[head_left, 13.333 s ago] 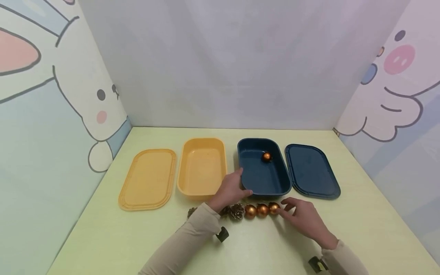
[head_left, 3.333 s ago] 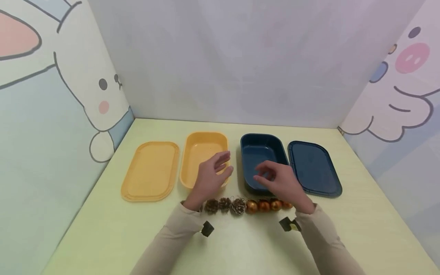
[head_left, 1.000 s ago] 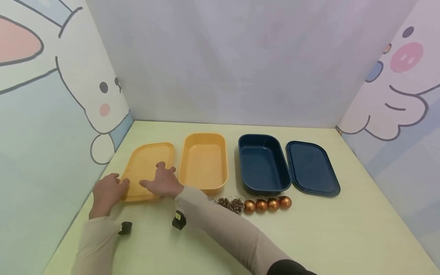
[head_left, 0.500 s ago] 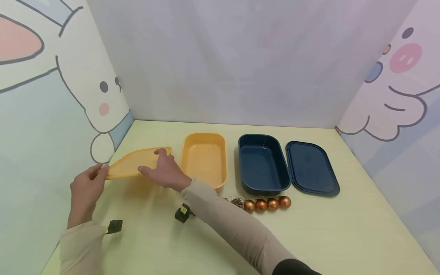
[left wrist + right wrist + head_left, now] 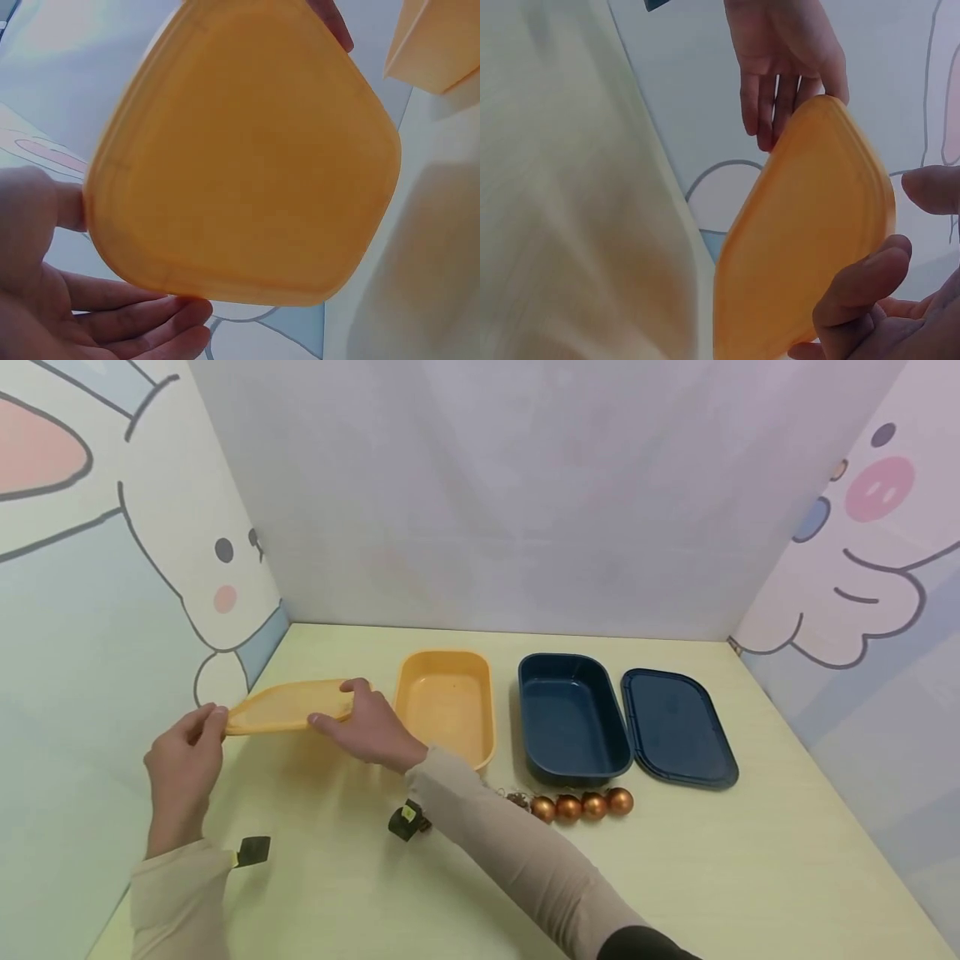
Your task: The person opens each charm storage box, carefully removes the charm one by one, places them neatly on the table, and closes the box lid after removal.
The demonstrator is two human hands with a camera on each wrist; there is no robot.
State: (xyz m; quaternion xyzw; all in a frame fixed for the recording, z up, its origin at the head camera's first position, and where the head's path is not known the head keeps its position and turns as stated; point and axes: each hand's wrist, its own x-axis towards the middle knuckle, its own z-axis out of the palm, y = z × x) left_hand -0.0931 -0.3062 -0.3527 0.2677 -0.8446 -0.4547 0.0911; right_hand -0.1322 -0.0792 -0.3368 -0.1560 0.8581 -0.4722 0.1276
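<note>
A yellow plastic lid (image 5: pixel 288 707) is raised over the left part of the table, its underside (image 5: pixel 247 165) facing the left wrist camera. My left hand (image 5: pixel 183 768) pinches its left corner between thumb and fingers; in the left wrist view the other fingers (image 5: pixel 142 322) stretch along the lower edge. My right hand (image 5: pixel 371 727) holds the lid's right end, thumb at the near edge and fingers at the far one. Just right of that hand is the open yellow box (image 5: pixel 448 706). In the right wrist view, the lid (image 5: pixel 802 232) is tilted between both hands.
A dark blue box (image 5: pixel 573 718) stands right of the yellow one, with its dark blue lid (image 5: pixel 678 727) lying beside it. In front sit several copper-coloured baubles (image 5: pixel 568 808) in a row. A pine cone (image 5: pixel 517 798) peeks out past the right forearm, which covers others.
A bauble that was in the blue box is now in the row. Both hands moved left, took hold of the yellow lid and lifted it off the table; its left end has risen further.
</note>
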